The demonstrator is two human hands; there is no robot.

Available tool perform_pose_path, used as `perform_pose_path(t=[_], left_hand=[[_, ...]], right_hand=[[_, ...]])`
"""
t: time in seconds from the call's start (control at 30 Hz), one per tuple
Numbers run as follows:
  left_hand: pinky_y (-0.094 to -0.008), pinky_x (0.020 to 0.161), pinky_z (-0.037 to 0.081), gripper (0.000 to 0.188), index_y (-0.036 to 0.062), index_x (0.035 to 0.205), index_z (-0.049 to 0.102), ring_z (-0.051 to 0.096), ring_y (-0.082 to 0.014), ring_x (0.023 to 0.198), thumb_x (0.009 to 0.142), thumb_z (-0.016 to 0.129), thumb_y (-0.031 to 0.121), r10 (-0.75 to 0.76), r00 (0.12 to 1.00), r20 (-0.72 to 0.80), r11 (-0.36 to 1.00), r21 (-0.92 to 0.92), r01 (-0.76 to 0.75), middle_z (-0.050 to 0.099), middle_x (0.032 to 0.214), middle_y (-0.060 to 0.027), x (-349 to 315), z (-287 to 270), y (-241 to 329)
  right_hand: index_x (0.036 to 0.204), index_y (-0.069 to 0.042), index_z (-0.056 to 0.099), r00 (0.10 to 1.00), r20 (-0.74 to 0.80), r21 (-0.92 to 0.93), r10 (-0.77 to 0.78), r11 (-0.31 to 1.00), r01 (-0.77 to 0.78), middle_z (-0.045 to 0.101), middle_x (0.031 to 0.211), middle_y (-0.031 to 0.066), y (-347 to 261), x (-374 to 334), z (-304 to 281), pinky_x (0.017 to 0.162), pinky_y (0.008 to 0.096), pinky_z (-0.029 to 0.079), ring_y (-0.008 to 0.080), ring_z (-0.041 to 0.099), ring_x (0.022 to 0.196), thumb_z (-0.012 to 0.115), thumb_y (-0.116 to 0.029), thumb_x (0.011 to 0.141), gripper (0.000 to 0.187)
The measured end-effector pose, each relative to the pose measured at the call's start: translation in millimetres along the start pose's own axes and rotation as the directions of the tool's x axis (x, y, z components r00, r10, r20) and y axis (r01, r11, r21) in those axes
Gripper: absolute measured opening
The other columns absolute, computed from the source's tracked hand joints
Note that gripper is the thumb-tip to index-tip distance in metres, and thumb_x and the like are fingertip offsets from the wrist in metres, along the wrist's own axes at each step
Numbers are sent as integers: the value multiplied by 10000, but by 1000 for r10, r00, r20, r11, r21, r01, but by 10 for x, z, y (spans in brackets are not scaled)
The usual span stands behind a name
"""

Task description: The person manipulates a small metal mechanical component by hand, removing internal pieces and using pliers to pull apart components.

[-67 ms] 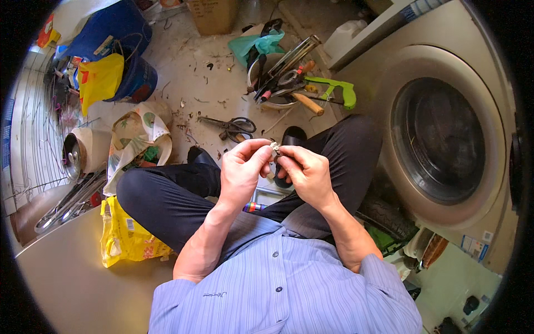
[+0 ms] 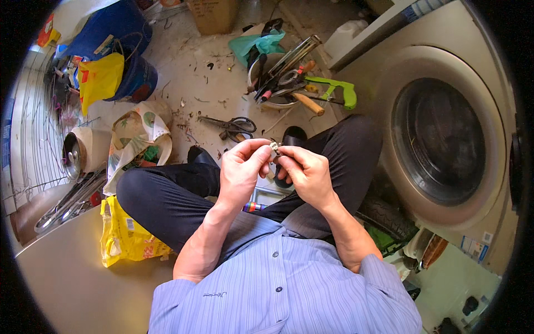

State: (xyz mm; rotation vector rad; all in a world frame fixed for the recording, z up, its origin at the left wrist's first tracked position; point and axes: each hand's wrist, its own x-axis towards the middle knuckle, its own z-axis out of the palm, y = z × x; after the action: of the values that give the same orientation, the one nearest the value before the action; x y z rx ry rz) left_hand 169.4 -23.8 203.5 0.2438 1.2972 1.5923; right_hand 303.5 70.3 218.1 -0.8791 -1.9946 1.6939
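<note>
The left hand (image 2: 240, 167) and right hand (image 2: 307, 173) pinch a small pale piece (image 2: 274, 146) between fingertips; its long axis seems to slant down rightward, its facing too small to tell.

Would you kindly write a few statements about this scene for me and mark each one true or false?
1. The left hand and right hand meet at a small pale piece. True.
2. The scissors lie on the floor. True.
3. The left hand holds the scissors. False: its fingertips are at the pale piece.
4. The washer stands on the right. True.
5. The blue bucket stands on the same side as the washer. False: the blue bucket is on the left.
6. The right hand touches the washer. False: it is apart from the washer, at the pale piece.
</note>
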Motion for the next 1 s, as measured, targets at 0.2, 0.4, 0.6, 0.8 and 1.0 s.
perform_pose_path(t=[0.2, 0.4, 0.6, 0.8, 1.0], left_hand=[[-182, 485, 423, 240, -16, 1132, 634, 536, -54, 578, 961, 598, 149, -95, 993, 76, 991, -86, 102, 642, 787, -26, 19, -44, 36], [-192, 544, 452, 256, -12, 1155, 626, 557, -73, 615, 962, 600, 153, -174, 977, 126, 944, -260, 202, 651, 820, -40, 54, -116, -37], [-217, 602, 473, 269, -8, 1190, 608, 573, -95, 657, 961, 591, 133, -224, 964, 147, 890, -371, 263, 653, 853, -56, 52, -116, -50], [-244, 618, 472, 268, 9, 1213, 604, 581, -111, 688, 966, 564, 105, -257, 942, 215, 790, -516, 333, 653, 877, -67, 67, -156, -107], [-246, 605, 458, 262, 7, 1206, 606, 571, -116, 674, 963, 555, 93, -270, 950, 157, 794, -522, 312, 647, 863, -67, 49, -146, -76]], right_hand=[[1087, 38, 593, 954, 202, 404, 223, 868, -288, 657, 852, 90, 97, 22, -73, 562, 235, 508, 126, 630, 662, 500, -105, 1000, 191], [1050, 25, 620, 894, 307, 603, 328, 660, -449, 661, 818, 89, 176, 55, -103, 501, 228, 506, 128, 627, 587, 536, -146, 992, 199], [1032, 17, 643, 879, 334, 707, 340, 526, -473, 666, 803, 88, 253, 25, -82, 462, 223, 482, 119, 612, 555, 549, -151, 984, 199], [1025, 18, 648, 866, 343, 761, 364, 433, -483, 669, 781, 88, 284, 34, -51, 454, 226, 472, 126, 602, 531, 546, -168, 980, 217], [1005, 14, 636, 828, 403, 787, 389, 315, -531, 670, 773, 96, 265, 40, -74, 436, 249, 443, 143, 593, 517, 495, -174, 990, 236]])
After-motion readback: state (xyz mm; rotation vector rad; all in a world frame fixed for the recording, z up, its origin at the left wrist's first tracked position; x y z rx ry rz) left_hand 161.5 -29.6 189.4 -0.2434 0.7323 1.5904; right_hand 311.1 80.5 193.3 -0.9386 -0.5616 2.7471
